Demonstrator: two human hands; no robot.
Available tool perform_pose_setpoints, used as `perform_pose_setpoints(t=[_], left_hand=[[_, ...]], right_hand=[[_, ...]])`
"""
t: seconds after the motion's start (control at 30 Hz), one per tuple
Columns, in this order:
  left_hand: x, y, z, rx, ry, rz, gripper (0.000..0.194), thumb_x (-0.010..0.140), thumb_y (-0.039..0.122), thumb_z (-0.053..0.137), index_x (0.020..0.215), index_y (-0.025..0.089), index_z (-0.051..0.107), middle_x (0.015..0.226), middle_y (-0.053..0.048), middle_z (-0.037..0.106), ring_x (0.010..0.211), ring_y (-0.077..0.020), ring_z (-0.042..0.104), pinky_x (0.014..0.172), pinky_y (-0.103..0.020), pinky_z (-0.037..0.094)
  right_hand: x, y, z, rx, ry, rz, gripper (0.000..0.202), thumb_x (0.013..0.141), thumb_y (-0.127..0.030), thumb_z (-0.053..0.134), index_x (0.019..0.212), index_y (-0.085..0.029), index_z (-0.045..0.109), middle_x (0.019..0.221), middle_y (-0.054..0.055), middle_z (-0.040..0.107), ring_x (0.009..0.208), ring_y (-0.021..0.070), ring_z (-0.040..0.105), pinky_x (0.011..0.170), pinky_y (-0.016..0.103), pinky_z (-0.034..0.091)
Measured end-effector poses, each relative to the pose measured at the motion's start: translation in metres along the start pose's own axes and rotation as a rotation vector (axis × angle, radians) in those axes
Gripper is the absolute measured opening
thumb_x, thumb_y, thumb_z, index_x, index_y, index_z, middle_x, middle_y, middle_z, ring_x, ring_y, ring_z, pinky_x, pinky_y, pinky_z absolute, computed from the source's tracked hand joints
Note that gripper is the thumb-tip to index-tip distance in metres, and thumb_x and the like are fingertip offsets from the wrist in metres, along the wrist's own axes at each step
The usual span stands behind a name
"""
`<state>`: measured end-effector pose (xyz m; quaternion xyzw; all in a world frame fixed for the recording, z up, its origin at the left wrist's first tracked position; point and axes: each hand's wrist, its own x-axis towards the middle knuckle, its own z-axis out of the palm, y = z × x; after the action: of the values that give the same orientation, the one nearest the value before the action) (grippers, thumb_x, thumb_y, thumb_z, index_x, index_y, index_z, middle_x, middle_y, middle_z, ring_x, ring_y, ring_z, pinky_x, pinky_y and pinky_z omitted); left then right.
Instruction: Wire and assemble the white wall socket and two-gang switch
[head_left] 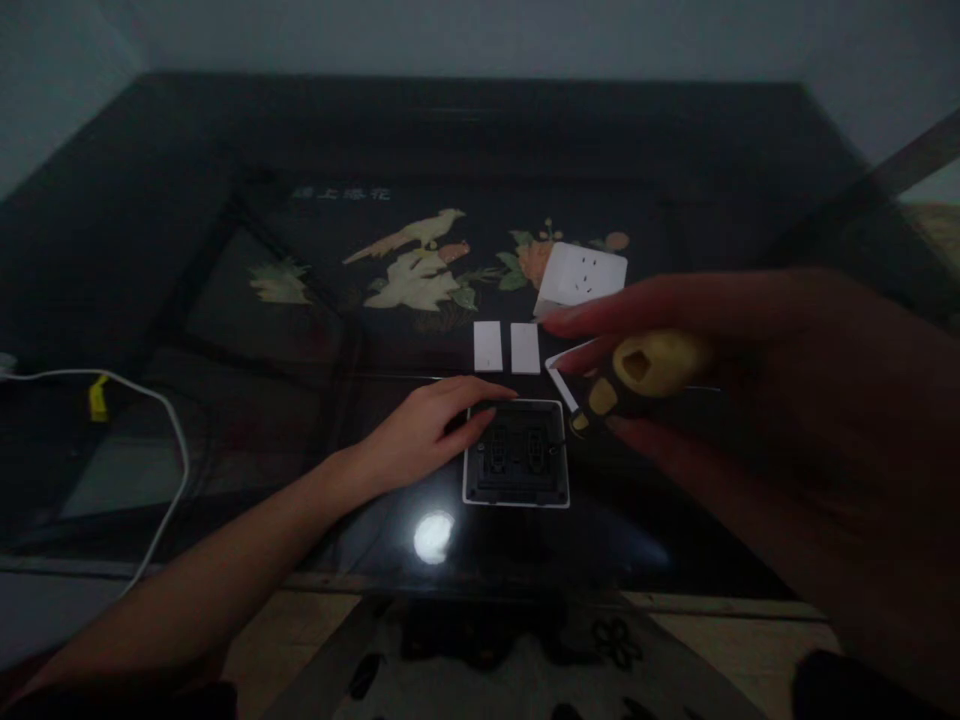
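Note:
A square wall switch (516,480) with a white rim and a dark inner mechanism lies on the black glossy table. My left hand (427,430) rests on its upper left corner, thumb and fingers on the edge. In my right hand (750,390) is a screwdriver (664,362) with a yellow and black handle, gripped between thumb and fingers. Its tip points at the right side of the switch mechanism, near a screw; exact contact is too dark to tell. Two white rocker covers (488,347) lie just beyond the switch.
A white socket plate (585,275) lies farther back. Partly behind the right hand is a white frame (562,384). A white cable (176,430) with a yellow tag (98,398) curves along the left of the table (375,130), which has a bird-and-flower picture.

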<state>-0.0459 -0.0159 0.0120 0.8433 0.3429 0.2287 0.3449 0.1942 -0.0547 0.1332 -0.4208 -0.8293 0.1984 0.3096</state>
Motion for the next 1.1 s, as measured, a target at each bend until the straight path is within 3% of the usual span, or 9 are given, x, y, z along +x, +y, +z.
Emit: perform_pose_setpoints(t=[0.13,0.23,0.37,0.47,0.63,0.73,0.8,0.97,1.1], left_hand=[[0.000,-0.001,0.001,-0.016,0.026,0.040,0.027,0.100,0.022,0.046,0.120,0.018,0.063,0.115,-0.007,0.073,0.106,-0.0199,0.069,0.093,-0.035,0.056],[-0.001,-0.002,0.001,-0.010,0.037,0.056,0.027,0.100,0.023,0.046,0.120,0.019,0.063,0.114,-0.007,0.073,0.104,-0.0201,0.070,0.092,-0.036,0.057],[-0.001,-0.002,0.001,0.009,0.021,0.035,0.026,0.100,0.023,0.046,0.121,0.019,0.061,0.115,-0.007,0.073,0.106,-0.0193,0.069,0.093,-0.036,0.057],[-0.001,-0.002,0.000,0.014,0.007,0.026,0.027,0.101,0.022,0.045,0.122,0.018,0.060,0.117,-0.007,0.072,0.108,-0.0183,0.068,0.095,-0.035,0.056],[-0.001,-0.001,0.000,0.000,0.023,0.022,0.028,0.101,0.023,0.045,0.123,0.017,0.060,0.121,-0.008,0.070,0.114,-0.0182,0.066,0.100,-0.035,0.053],[0.000,0.006,-0.005,-0.012,0.127,0.034,0.027,0.100,0.022,0.047,0.121,0.018,0.062,0.121,-0.008,0.069,0.115,-0.0191,0.064,0.103,-0.036,0.051],[-0.001,0.017,-0.012,-0.061,0.235,0.034,0.024,0.100,0.023,0.049,0.118,0.019,0.064,0.117,-0.007,0.070,0.111,-0.0185,0.065,0.101,-0.035,0.052],[-0.002,0.052,-0.021,-0.327,0.438,0.076,0.033,0.092,0.037,0.065,0.122,0.025,0.064,0.119,-0.007,0.068,0.108,-0.0218,0.064,0.095,-0.036,0.054],[0.001,0.064,-0.016,-0.412,0.590,0.154,0.028,0.085,0.035,0.076,0.110,0.024,0.072,0.115,-0.006,0.066,0.110,-0.0208,0.063,0.095,-0.033,0.054]], right_hand=[[0.006,-0.001,0.009,-0.115,0.099,-0.093,0.033,0.089,-0.036,0.068,0.119,-0.033,0.057,0.114,-0.005,0.067,0.108,0.0170,0.064,0.088,0.023,0.059],[0.013,-0.002,0.015,-0.164,0.104,-0.111,0.029,0.091,-0.031,0.065,0.120,-0.028,0.061,0.100,-0.001,0.068,0.093,0.0167,0.068,0.074,0.025,0.060],[0.012,0.001,0.006,0.007,-0.036,-0.029,0.047,0.093,-0.026,0.061,0.137,-0.037,0.050,0.119,-0.006,0.068,0.102,0.0174,0.070,0.087,0.028,0.060],[0.009,0.006,-0.005,0.135,0.015,0.066,0.057,0.084,-0.020,0.071,0.133,-0.041,0.051,0.120,-0.005,0.069,0.097,0.0192,0.073,0.077,0.030,0.064],[0.015,0.012,-0.011,0.247,0.164,0.085,0.038,0.082,-0.019,0.075,0.115,-0.035,0.066,0.117,-0.005,0.069,0.099,0.0158,0.071,0.079,0.025,0.062],[0.020,0.015,-0.004,0.306,0.152,0.089,0.047,0.083,-0.019,0.074,0.125,-0.034,0.064,0.119,-0.004,0.070,0.096,0.0140,0.070,0.078,0.023,0.061],[0.022,0.017,0.005,0.403,0.119,0.114,0.052,0.078,-0.018,0.078,0.125,-0.032,0.063,0.108,-0.004,0.072,0.090,0.0144,0.072,0.076,0.024,0.062],[0.022,0.011,0.030,0.692,0.043,0.213,0.039,0.070,-0.019,0.083,0.093,-0.027,0.053,0.088,-0.005,0.072,0.077,0.0146,0.073,0.067,0.024,0.063],[0.022,0.004,0.042,0.770,0.034,0.246,0.038,0.072,-0.024,0.084,0.085,-0.026,0.047,0.085,-0.006,0.070,0.078,0.0136,0.073,0.069,0.024,0.063]])
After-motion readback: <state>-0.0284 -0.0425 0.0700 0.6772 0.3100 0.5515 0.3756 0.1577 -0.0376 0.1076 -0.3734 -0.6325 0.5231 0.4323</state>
